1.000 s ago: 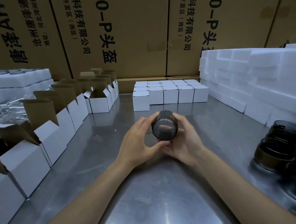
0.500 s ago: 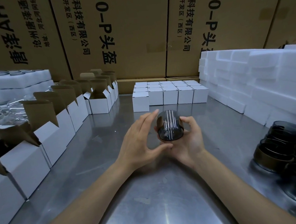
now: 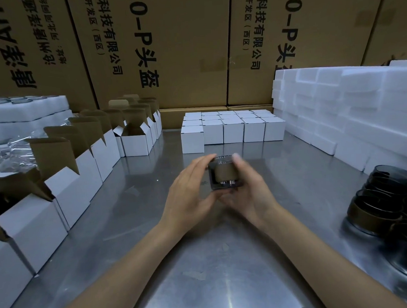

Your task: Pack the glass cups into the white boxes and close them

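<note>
cup: dark smoked glass cup (image 3: pixel 223 174), frame centre, above steel table (image 3: pixel 204 261)
left hand (image 3: pixel 188 195): fingers straight, pressing cup's left side
right hand (image 3: pixel 250 189): fingers curled round cup

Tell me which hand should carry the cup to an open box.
Left, probably. The left hand already touches the glass cup, and the open white boxes line that side; the right hand would reach across.

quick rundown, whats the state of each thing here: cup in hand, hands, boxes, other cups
glass cup: held above the table between both hands
left hand: fingers fairly straight against the cup's left side
right hand: gripping the cup
open boxes: flaps up, left row
closed boxes: shut, grouped at back centre
spare cups: unpacked, clustered at right
</note>
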Demonstrator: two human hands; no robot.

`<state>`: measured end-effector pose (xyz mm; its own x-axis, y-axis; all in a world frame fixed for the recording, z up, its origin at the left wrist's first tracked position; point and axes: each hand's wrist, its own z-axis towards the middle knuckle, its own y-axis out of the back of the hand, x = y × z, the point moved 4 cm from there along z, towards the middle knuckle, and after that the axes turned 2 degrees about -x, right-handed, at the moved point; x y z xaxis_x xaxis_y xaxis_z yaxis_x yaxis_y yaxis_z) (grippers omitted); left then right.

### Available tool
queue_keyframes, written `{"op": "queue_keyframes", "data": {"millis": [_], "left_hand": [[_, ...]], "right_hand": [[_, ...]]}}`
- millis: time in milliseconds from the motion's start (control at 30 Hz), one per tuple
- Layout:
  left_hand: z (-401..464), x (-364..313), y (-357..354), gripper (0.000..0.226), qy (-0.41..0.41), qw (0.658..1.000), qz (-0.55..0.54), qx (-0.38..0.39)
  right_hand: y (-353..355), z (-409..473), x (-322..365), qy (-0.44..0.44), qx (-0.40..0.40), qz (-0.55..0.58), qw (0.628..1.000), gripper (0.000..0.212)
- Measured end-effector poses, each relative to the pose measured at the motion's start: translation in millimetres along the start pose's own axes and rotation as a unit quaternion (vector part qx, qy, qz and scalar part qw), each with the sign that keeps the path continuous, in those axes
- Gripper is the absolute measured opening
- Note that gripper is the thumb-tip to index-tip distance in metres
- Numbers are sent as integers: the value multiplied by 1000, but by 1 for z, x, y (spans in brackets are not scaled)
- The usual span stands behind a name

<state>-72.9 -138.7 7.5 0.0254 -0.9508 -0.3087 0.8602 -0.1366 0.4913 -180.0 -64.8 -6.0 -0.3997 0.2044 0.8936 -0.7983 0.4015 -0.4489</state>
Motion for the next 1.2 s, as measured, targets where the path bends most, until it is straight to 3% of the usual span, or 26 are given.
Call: {"op": "queue_keyframes", "data": {"millis": [100,167,300,433,633,700,833,967,1067,1200], "left_hand": [[1,2,1,64,30,999,-34,-19],[1,4,1,65,50,997,-53,-27],[1,6,1,78,76,995,-68,-10],[1,4,0,96,66,997,-46,18],[2,-1,-1,80,23,999,-19,19],[2,-1,1,69,25,999,-25,-4],[2,7,4,65,85,995,-49,-35],[1,8,4,65,97,993,-66,-31],[2,8,2,70,111,990,-84,-7],[1,8,0,97,124,989,-79,24]], "right_hand": [[3,-3,0,-89,61,74,991,78],[4,-4,0,-111,83,81,987,77],[0,-2,1,-24,28,41,998,55],[3,0,3,60,-66,21,996,68],[5,3,-1,76,-73,-3,994,72],[3,4,-1,56,-42,-2,998,75],[7,4,-1,-62,16,75,995,58],[8,0,-6,-130,61,74,987,68],[3,1,-3,-78,38,58,995,60],[6,1,5,58,-50,37,996,73]]}}
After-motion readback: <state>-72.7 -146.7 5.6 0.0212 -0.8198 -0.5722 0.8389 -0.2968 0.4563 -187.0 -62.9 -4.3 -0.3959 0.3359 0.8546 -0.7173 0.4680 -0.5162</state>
